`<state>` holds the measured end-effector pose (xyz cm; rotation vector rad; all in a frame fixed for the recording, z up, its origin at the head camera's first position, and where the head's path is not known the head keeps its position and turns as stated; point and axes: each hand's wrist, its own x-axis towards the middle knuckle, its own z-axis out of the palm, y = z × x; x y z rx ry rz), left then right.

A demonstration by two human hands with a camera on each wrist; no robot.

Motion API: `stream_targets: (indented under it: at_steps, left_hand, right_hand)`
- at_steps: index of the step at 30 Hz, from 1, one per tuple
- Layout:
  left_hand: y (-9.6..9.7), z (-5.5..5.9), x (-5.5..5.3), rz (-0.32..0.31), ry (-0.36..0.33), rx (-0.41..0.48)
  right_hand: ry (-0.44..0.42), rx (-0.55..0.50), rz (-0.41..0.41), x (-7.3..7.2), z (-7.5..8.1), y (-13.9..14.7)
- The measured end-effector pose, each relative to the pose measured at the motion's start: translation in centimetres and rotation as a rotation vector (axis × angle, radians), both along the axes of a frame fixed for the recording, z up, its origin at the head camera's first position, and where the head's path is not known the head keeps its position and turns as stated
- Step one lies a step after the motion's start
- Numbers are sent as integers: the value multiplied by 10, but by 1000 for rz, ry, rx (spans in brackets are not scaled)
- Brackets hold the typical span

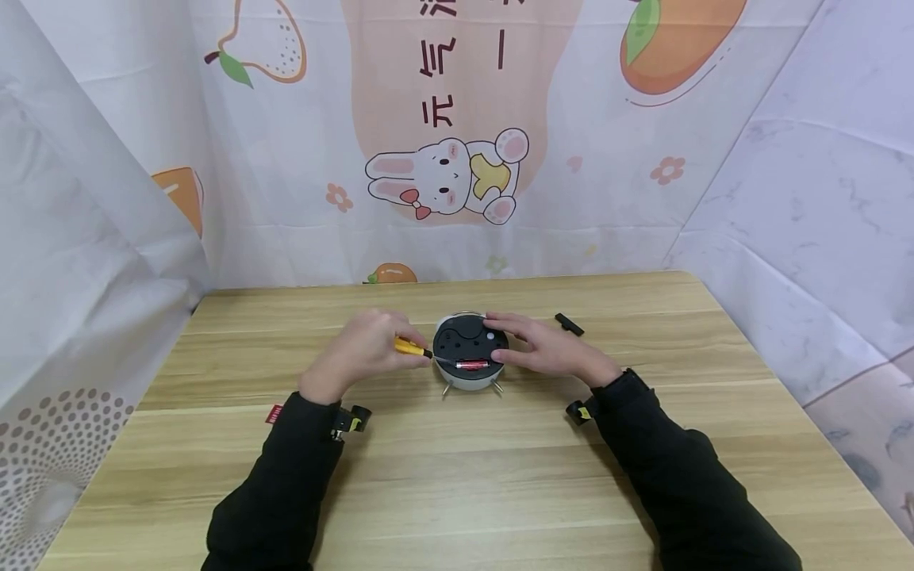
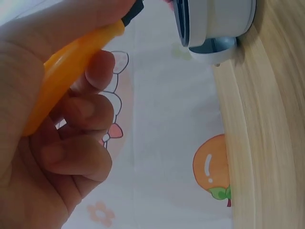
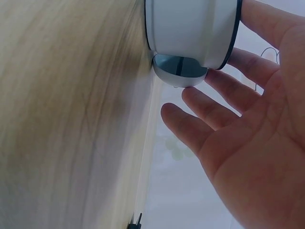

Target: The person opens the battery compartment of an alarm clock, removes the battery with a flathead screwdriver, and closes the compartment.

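An alarm clock [image 1: 466,379] lies face down on the table, its black back upward and two short metal feet toward me. A red battery [image 1: 473,365] sits in the uncovered slot of that back. My left hand [image 1: 371,345] grips a yellow-handled screwdriver [image 2: 71,67], whose thin shaft reaches over the clock near the battery's left end; whether the tip touches the battery is too small to tell. From the right, my right hand [image 1: 546,345] rests its extended fingers [image 3: 233,90] on the clock's rim. A bell-like metal dome [image 3: 178,78] shows at the clock's side.
A small black cover [image 1: 569,323] lies on the wooden table [image 1: 457,476], right of the clock and beyond the right hand. Next to the left sleeve is a red tag [image 1: 274,413]. A printed curtain [image 1: 300,198] hangs behind the table's far edge.
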<state>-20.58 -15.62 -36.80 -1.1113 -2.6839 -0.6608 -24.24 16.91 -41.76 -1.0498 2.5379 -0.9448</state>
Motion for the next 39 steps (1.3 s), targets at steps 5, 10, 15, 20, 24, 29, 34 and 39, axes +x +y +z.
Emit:
stream_targets:
  at_steps: [5,10,15,20,24,29,34,39]
  left_hand:
    - [3,1,2,10,15,-37]
    - [7,4,5,19,24,-68]
    - [13,9,11,33,42,-112]
    - [19,13,21,60,72,-165]
    - [22,15,26,63,83,-194]
    - [20,16,26,9,57,-171]
    - [16,19,27,-29,28,-176]
    - [16,19,28,5,58,-220]
  right_hand:
    - [-5,3,-5,0,1,0]
    - [-5,2,-9,0,0,0]
    - [-4,1,-7,0,0,0]
    - [9,8,-8,1,1,-1]
    - [23,12,2,0,1,-2]
    - [45,23,26,1,0,-3]
    - [80,19,51,3,0,-5]
    - [63,28,34,5,2,-5]
